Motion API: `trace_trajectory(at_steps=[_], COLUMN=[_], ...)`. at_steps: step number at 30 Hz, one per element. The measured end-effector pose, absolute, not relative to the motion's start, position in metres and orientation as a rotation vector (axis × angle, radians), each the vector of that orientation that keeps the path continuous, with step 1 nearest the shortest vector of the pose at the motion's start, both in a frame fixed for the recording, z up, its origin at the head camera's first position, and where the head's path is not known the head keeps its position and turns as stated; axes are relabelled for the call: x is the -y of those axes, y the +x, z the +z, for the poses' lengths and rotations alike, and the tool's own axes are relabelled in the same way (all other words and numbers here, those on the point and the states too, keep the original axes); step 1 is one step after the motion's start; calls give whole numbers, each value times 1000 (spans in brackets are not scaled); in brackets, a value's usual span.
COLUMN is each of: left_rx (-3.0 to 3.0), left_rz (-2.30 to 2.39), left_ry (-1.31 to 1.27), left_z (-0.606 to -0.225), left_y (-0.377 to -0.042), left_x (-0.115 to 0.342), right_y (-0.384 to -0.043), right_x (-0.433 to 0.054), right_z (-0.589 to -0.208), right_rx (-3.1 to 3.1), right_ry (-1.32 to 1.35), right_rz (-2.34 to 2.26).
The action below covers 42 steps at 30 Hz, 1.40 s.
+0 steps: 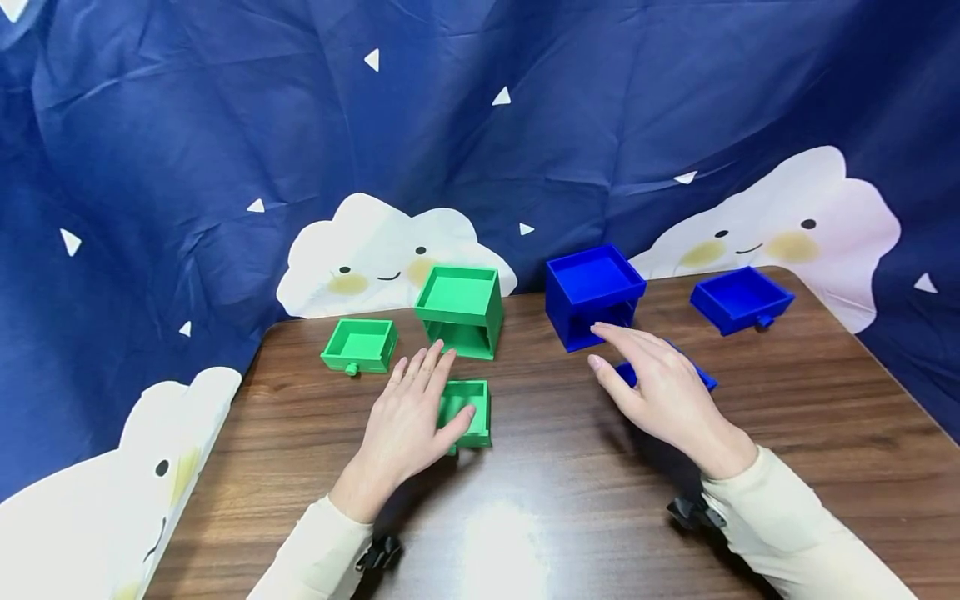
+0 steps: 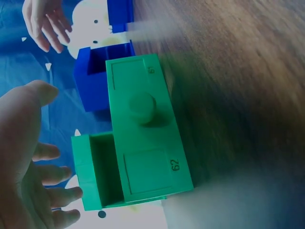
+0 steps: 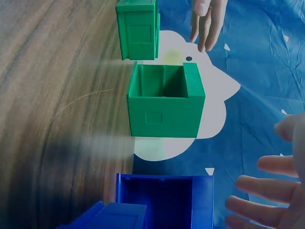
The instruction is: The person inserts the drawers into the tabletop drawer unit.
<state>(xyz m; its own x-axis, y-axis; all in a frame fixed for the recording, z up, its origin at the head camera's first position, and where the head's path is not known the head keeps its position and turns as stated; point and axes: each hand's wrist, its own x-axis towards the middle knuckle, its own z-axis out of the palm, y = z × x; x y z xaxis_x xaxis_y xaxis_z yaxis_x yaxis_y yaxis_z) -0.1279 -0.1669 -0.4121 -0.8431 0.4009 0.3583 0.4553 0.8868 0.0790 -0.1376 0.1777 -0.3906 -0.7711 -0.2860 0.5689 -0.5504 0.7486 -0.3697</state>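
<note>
We're straining to see the near blue drawer [image 1: 627, 372], because the right hand [image 1: 663, 387] covers most of it: only slivers show past the thumb and behind the knuckles. That index fingertip also overlaps the dark opening of the blue cabinet [image 1: 596, 287], so we lose part of its inside. Over to the near green drawer [image 1: 468, 393], and the left hand [image 1: 408, 417] hides its left end. From the left wrist we read 62 on that drawer's front, beside a round knob [image 2: 142, 108]; the mark at the opposite end is too blurred for us. In the right wrist view, the frame's lower edge cuts off the blue pieces.

Now the hands! Both are apart from each other, fingers extended and thumbs held away, and we see nothing gripped in either. The wrist views show us gaps between each hand and its near drawer. Both near drawers lie on the table [image 1: 540, 467], in front of their cabinets; the green cabinet [image 1: 459, 310] stands left of the blue one. Out wide we have the other green drawer [image 1: 360, 343] at left and the other blue drawer [image 1: 742, 298] at right.
</note>
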Motion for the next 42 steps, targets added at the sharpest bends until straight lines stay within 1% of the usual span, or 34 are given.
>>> trace_trajectory(at_steps=[15,26,42], left_rx=[2676,2669,2621], left_rz=[-390,-371,-316], left_ry=[-571,-532,-484], left_z=[-409,-412,-415], left_y=[-124,-120,-113], left_x=[180,188,201], right_y=[-156,-172,-193], right_x=[-168,-159,-141], right_z=[-395,-398,-405], right_rx=[2493,2529,2637], right_ry=[676,724,699], right_rz=[759,885,1020])
